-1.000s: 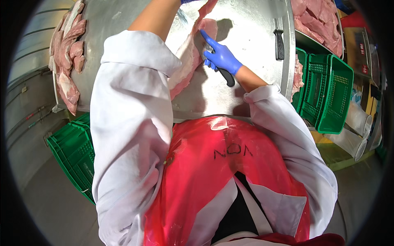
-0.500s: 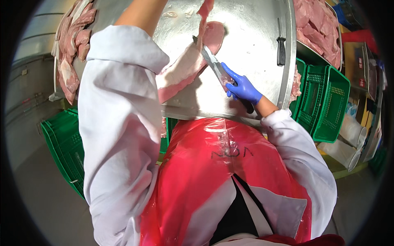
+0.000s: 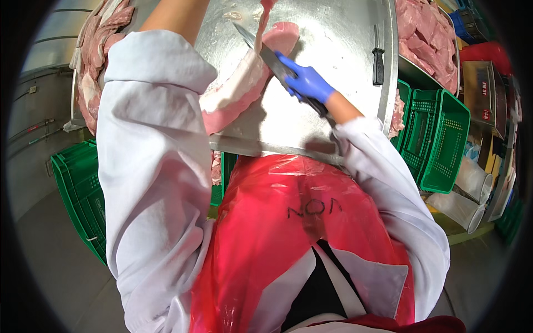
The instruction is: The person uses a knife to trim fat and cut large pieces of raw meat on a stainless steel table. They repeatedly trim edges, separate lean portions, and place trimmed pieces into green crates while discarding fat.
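Note:
In its blue glove, my right hand (image 3: 311, 83) is closed round the dark handle of a knife (image 3: 272, 60). The blade points up and left, passing under a thin raised strip (image 3: 264, 19) of meat at the far end of a long pale-and-pink slab of meat (image 3: 236, 94). That slab lies slantwise on the metal table (image 3: 338, 33), partly hidden by my left sleeve. My left forearm (image 3: 175, 19) reaches off the top edge, so my left hand is out of sight. The strip also runs out at the top.
A black-handled tool with a thin shaft (image 3: 378, 66) lies near the table's right edge. Beyond that edge are a tray heaped with meat (image 3: 427, 39) and a green crate (image 3: 447, 139). More meat (image 3: 89, 94) lies far left, above another green crate (image 3: 80, 191).
My right hand and the knife have moved up and left. The blade now extends farther past the raised strip. My left forearm has shifted slightly left.

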`<act>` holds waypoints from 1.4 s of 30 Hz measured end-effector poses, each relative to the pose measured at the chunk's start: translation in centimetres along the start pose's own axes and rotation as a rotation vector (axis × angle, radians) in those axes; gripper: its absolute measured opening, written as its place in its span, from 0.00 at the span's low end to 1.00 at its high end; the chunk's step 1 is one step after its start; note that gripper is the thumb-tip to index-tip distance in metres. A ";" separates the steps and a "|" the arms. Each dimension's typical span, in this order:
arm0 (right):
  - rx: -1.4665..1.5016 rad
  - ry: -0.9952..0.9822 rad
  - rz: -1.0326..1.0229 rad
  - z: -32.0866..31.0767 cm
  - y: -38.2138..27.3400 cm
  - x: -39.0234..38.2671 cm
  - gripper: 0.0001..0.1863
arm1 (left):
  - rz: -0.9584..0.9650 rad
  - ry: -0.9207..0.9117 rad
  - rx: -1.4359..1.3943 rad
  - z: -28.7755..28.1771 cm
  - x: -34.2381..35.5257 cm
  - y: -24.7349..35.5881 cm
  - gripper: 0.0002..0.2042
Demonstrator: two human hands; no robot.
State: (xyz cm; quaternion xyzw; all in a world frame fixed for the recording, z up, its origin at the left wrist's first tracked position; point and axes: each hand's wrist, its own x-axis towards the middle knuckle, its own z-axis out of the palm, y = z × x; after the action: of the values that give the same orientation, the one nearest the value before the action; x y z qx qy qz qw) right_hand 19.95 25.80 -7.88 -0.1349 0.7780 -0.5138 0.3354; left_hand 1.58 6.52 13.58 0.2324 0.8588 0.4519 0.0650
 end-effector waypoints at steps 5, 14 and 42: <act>0.011 -0.071 0.039 1.8 4.8 -5.2 0.35 | -0.119 0.130 0.081 -4.2 -2.6 -0.3 0.02; 0.319 0.269 0.005 -1.8 5.2 -11.1 0.38 | -0.359 0.446 -0.168 -18.9 -22.3 -15.9 0.09; 0.308 0.167 0.166 6.0 -0.5 -1.8 0.39 | -0.392 0.679 0.437 11.1 -40.8 -22.2 0.22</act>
State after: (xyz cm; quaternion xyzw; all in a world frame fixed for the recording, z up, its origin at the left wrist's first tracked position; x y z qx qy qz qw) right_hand 25.17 22.26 -8.21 0.0260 0.7238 -0.6067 0.3277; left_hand 33.70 -14.60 -14.82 -0.0879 0.9346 0.2897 -0.1865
